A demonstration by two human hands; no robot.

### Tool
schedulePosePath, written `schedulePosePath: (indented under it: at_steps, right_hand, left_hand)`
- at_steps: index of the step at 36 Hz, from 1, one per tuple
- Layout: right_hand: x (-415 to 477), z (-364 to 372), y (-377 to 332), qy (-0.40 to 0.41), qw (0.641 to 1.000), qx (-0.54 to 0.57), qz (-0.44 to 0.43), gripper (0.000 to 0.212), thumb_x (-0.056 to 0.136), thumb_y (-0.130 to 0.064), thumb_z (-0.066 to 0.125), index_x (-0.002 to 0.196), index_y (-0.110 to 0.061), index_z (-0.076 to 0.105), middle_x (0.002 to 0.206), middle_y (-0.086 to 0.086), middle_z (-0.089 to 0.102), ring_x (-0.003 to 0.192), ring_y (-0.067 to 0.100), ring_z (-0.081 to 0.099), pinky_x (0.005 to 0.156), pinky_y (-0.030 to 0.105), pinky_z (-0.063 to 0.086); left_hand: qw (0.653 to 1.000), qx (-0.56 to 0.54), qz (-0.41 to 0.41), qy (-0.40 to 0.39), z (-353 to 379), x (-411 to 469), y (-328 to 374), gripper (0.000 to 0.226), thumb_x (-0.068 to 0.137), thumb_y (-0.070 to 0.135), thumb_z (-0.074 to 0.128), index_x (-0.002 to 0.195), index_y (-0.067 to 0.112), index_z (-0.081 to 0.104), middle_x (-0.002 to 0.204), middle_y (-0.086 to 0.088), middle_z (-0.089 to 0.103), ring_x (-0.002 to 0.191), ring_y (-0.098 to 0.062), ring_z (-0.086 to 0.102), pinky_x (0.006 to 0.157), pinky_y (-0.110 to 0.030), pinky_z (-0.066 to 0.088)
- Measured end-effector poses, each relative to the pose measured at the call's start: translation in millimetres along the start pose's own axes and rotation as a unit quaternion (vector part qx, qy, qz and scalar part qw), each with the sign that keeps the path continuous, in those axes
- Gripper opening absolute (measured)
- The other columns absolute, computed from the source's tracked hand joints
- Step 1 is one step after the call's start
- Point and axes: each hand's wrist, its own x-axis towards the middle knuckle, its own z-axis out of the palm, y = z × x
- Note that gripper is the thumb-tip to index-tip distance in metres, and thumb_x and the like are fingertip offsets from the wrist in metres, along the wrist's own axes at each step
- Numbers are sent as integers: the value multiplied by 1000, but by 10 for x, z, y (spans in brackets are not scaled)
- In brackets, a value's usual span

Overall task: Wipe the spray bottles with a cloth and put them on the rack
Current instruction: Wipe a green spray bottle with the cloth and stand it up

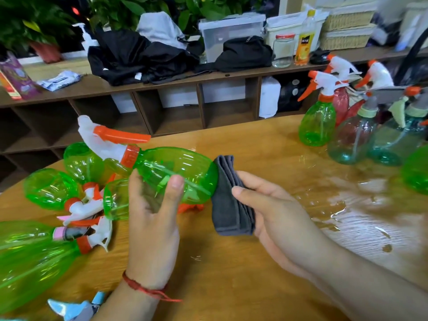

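Above a wooden table [231,262], a green bottle [176,172] is gripped sideways by the left hand [152,218]; a folded grey cloth [229,198] is pinched against its base by the right hand [273,212].

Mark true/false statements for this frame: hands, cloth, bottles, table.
1. The left hand grips a translucent green plastic spray bottle held sideways. True.
2. The right hand holds a folded dark grey cloth at that bottle's base. True.
3. The held bottle's trigger is blue. False: it has an orange trigger.
4. Every other bottle stands upright. False: several green bottles lie on their sides at the left; others stand at the right.
5. The wooden table is dry. False: wet patches shine on its right side.
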Motion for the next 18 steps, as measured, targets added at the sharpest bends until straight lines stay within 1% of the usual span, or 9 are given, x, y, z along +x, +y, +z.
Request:
schedulePosePath:
  at_steps: [2,4,6,8,11,13,16,17,18]
  right_hand:
    - [10,-39,31,0,993,-105,-54,35,103,-8,59,132,-23,71,129,-5,75,124,12,68,116,46,48]
    - [38,-95,95,25,962,-234,-142,36,105,-11,63,137,-25,68,134,-11,70,129,9,64,117,44,47]
    - [67,-147,141,51,923,-310,-223,34,102,-11,68,133,-24,72,127,-16,65,122,10,65,108,40,53]
    - [87,-196,142,69,899,-334,-275,34,99,-9,72,129,-23,75,116,-14,63,109,10,68,93,29,56]
    - [111,-249,134,86,830,-422,-355,33,92,-5,80,122,-20,77,107,-11,66,96,8,68,84,14,47]
    - [112,-250,183,67,797,-461,-385,29,87,-2,82,113,-15,77,104,-8,66,92,4,66,82,14,46]
    - [88,-196,208,26,784,-460,-416,23,88,1,80,109,-7,77,107,-2,69,97,9,68,85,19,50]
    - [90,-183,176,27,784,-451,-426,23,87,4,80,108,-5,78,109,-1,70,99,9,69,87,20,50]
    - [94,-176,132,36,782,-443,-436,24,86,8,79,107,-4,78,110,0,70,101,9,69,88,20,50]
  left_hand:
    - [995,-83,-55,0,6,12,14,63,102,34,66,153,5,42,142,-19,65,132,-38,64,114,-70,44]
    - [986,-130,-102,-18,7,20,11,64,106,38,59,155,1,40,145,-22,63,134,-44,62,115,-73,40]
    - [978,-154,-138,-41,9,22,-1,60,111,45,50,155,5,45,148,-19,62,137,-42,60,118,-69,39]
    - [968,-176,-169,-54,40,8,9,57,111,47,45,154,9,50,148,-17,63,138,-38,60,119,-61,42]
    - [956,-204,-201,-67,75,-16,36,57,111,48,46,153,10,52,150,-17,62,139,-36,60,120,-58,41]
    - [946,-230,-217,-74,79,-25,54,53,111,47,44,145,10,61,149,-20,62,138,-36,60,115,-55,48]
    - [928,-272,-243,-74,72,-25,57,47,110,46,46,118,18,83,142,-22,66,134,-37,64,108,-49,54]
    - [926,-274,-250,-76,78,-35,55,47,110,46,46,118,17,82,142,-22,66,134,-37,64,108,-49,54]
    - [924,-274,-256,-78,89,-50,52,48,110,46,47,127,14,78,144,-22,65,135,-37,63,109,-50,53]
